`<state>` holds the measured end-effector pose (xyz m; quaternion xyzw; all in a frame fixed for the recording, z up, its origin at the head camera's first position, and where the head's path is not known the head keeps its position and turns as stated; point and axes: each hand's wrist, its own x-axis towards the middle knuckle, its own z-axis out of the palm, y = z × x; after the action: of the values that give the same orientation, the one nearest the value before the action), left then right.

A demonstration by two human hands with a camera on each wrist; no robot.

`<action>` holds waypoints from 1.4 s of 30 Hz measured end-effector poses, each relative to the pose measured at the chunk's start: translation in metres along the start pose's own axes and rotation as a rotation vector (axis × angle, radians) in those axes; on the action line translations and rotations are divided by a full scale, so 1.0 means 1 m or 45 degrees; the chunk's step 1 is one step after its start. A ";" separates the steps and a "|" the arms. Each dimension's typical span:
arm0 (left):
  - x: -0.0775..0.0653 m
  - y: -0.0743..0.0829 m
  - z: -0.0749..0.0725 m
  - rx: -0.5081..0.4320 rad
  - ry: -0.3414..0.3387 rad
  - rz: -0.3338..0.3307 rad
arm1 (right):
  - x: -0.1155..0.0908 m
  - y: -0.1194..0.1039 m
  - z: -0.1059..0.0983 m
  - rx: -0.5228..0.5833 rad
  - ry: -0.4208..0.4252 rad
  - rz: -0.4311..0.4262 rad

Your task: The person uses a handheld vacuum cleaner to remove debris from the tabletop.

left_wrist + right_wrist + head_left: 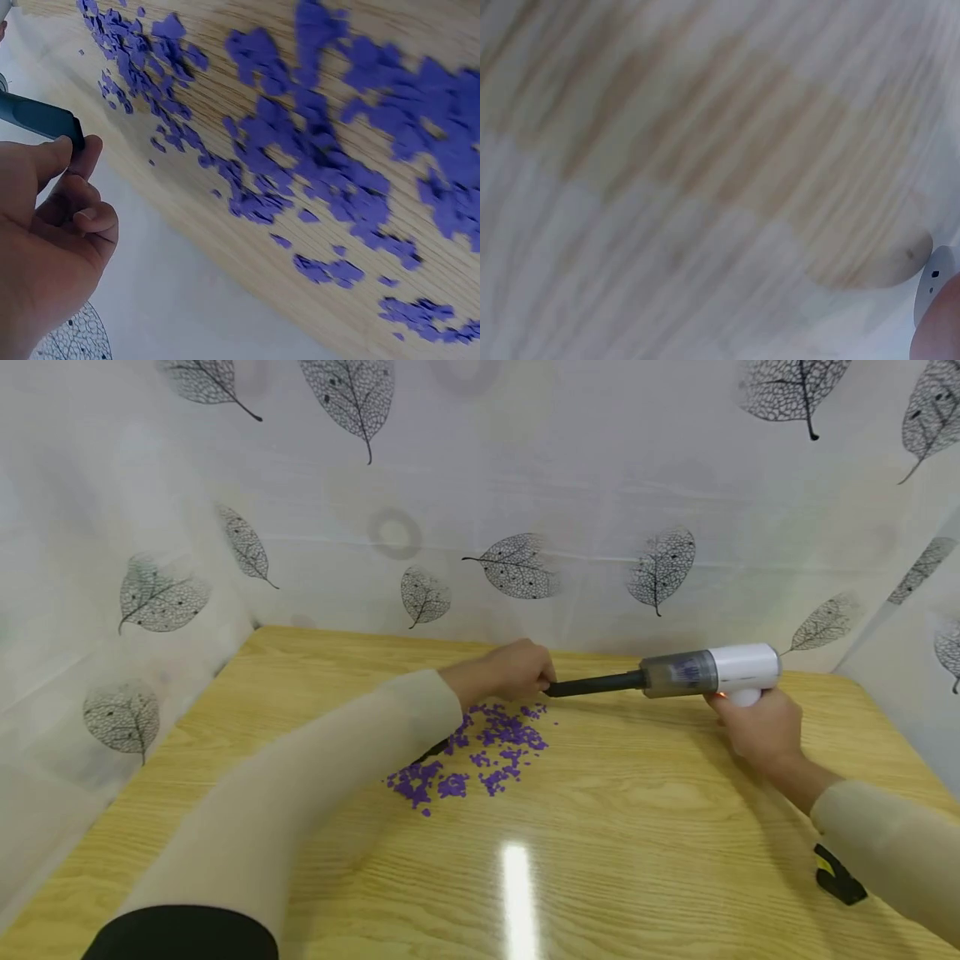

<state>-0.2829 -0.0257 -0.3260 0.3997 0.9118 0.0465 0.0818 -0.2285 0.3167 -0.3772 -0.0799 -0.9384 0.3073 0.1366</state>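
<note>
A white handheld vacuum cleaner (744,667) with a clear dust cup (678,673) is held above the wooden table. My right hand (765,727) grips its handle from below, where a small orange light glows. Purple bits show inside the cup. At the other end, my left hand (517,668) pinches the tip of the long black nozzle (596,685). The left wrist view shows thumb and finger on the nozzle end (45,120). Purple paper scraps (510,731) lie scattered below and left of the nozzle. Only a sliver of my right hand (941,322) enters the right wrist view.
The wooden table (637,827) fills the front, with a bright reflection on it. Partly under my left forearm lies a thin black object (431,752). A black and yellow item (838,877) sits beside my right sleeve. Leaf-patterned curtains (585,485) hang behind and at the sides.
</note>
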 end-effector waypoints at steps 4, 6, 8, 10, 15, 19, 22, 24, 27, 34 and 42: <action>0.010 0.007 0.001 0.044 -0.028 0.011 | 0.003 0.009 -0.006 -0.041 0.014 0.009; 0.012 0.010 0.002 0.055 -0.042 0.015 | 0.004 0.012 -0.008 -0.059 0.021 -0.002; 0.014 0.012 0.003 0.071 -0.057 0.012 | 0.005 0.014 -0.009 -0.076 0.038 -0.028; 0.015 0.012 0.004 0.088 -0.078 0.002 | 0.006 0.015 -0.007 -0.087 0.049 -0.064; 0.014 0.009 0.005 0.099 -0.115 -0.053 | 0.010 0.011 -0.001 -0.116 0.053 -0.120; 0.012 0.006 0.005 0.064 -0.105 -0.076 | 0.012 0.007 0.002 -0.124 0.037 -0.129; 0.010 0.003 0.006 0.052 -0.095 -0.081 | 0.014 0.005 0.004 -0.121 0.027 -0.141; 0.009 0.001 0.006 0.060 -0.095 -0.087 | 0.014 0.003 0.005 -0.125 0.027 -0.150; 0.008 -0.002 0.008 0.072 -0.106 -0.096 | 0.014 0.000 0.007 -0.136 0.027 -0.156; 0.003 -0.003 0.006 0.047 -0.114 -0.088 | 0.011 -0.006 0.009 -0.125 0.026 -0.180; -0.001 -0.004 0.006 0.039 -0.157 -0.106 | 0.012 -0.007 0.011 -0.116 0.012 -0.210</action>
<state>-0.2840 -0.0286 -0.3321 0.3647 0.9215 0.0043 0.1336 -0.2435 0.3074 -0.3792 -0.0099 -0.9541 0.2519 0.1619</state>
